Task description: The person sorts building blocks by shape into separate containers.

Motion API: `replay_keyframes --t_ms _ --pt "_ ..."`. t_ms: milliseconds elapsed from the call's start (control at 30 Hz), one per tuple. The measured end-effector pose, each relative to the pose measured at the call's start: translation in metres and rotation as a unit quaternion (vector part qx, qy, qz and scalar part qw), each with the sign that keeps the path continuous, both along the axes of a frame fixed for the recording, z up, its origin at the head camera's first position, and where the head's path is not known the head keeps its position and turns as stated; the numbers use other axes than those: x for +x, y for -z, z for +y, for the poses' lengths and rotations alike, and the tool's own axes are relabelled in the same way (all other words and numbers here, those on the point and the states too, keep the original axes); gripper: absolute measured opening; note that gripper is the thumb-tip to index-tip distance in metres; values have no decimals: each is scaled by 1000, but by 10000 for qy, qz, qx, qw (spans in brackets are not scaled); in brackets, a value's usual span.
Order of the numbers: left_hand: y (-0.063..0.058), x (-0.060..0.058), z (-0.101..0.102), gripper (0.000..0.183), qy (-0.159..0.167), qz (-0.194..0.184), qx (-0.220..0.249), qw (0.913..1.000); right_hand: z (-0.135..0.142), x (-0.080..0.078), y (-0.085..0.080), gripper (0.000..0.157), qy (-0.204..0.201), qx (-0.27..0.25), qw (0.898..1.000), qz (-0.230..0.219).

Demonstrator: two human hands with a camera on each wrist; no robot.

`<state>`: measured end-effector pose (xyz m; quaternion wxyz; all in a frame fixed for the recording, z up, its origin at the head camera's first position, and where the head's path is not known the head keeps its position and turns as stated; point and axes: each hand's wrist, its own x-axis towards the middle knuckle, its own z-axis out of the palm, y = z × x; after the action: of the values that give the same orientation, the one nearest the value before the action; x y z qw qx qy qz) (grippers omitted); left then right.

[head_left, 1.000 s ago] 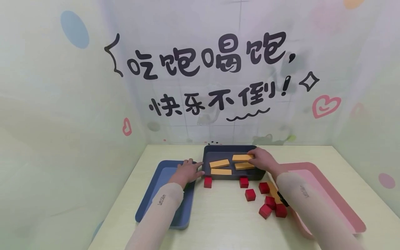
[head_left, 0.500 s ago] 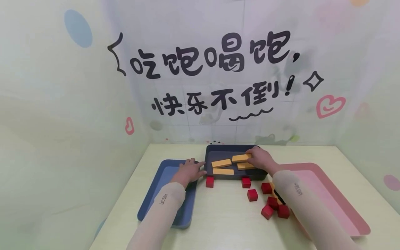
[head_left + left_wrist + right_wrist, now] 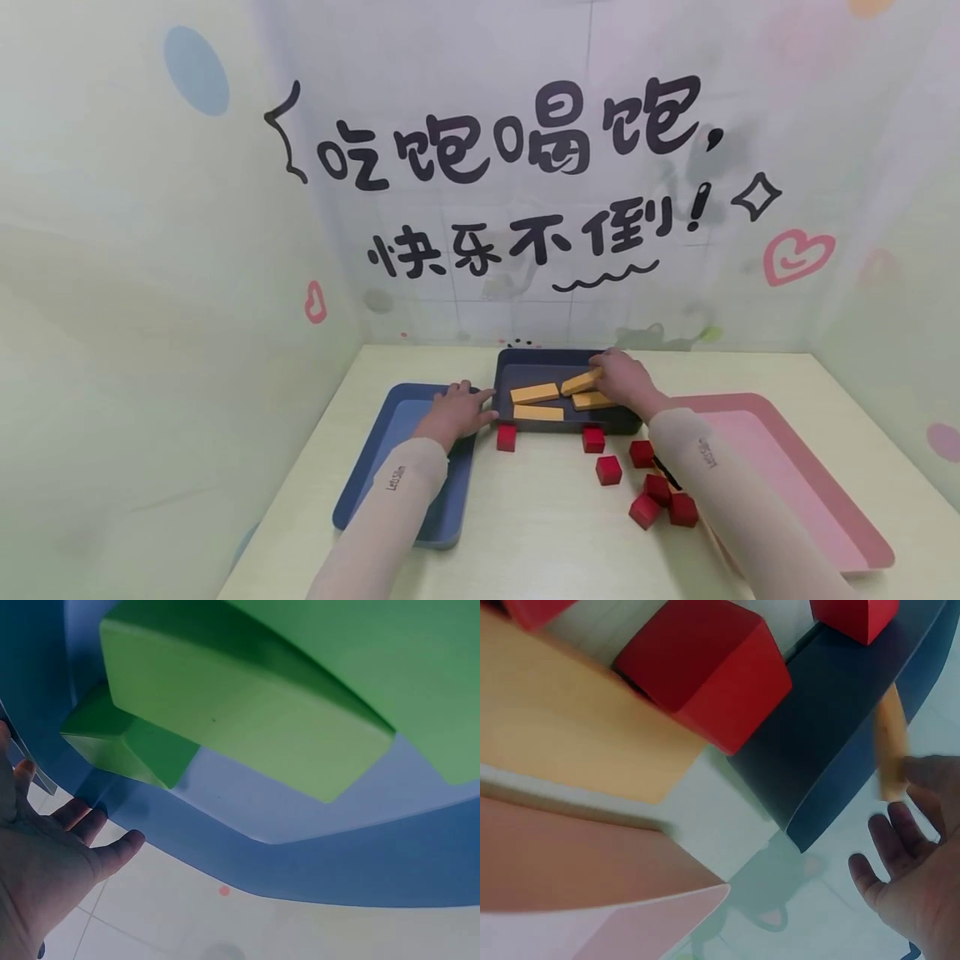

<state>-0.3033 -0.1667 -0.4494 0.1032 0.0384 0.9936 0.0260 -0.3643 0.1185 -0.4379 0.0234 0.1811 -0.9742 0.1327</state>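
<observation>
My right hand [image 3: 626,385] reaches into the dark navy tray [image 3: 557,426] at the back and pinches the end of a yellow-orange rectangular block [image 3: 581,383]. That block leans, its left end lower. In the right wrist view the block [image 3: 890,742] looks blurred between thumb and finger. Several similar blocks [image 3: 536,393] lie flat in the same tray. My left hand [image 3: 454,412], fingers spread, rests over the far corner of the blue tray [image 3: 438,535], fingertips close to the navy tray's side. The left wrist view shows green blocks [image 3: 247,705] inside the blue tray, hidden by my arm from the head view.
Several red cubes [image 3: 608,470] are scattered on the pale table [image 3: 540,533] before the navy tray. A pink tray [image 3: 847,517] stands at the right. Between it and the cubes lies another yellow-orange block [image 3: 577,720], mostly behind my right sleeve. Printed walls enclose the table.
The right hand has tipped the pinched block from level to slanting, its right end raised. The left hand has stayed in place. The head view has shifted slightly.
</observation>
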Motion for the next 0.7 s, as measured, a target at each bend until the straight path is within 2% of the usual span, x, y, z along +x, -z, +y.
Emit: replay_keyframes --t_ms 233,700 --pt "-1 0 1 56 -9 -30 32 10000 4 1 -1 38 158 30 9997 190" --pt "2 -2 0 56 19 -34 -16 10000 38 13 -7 40 323 -217 9992 -17"
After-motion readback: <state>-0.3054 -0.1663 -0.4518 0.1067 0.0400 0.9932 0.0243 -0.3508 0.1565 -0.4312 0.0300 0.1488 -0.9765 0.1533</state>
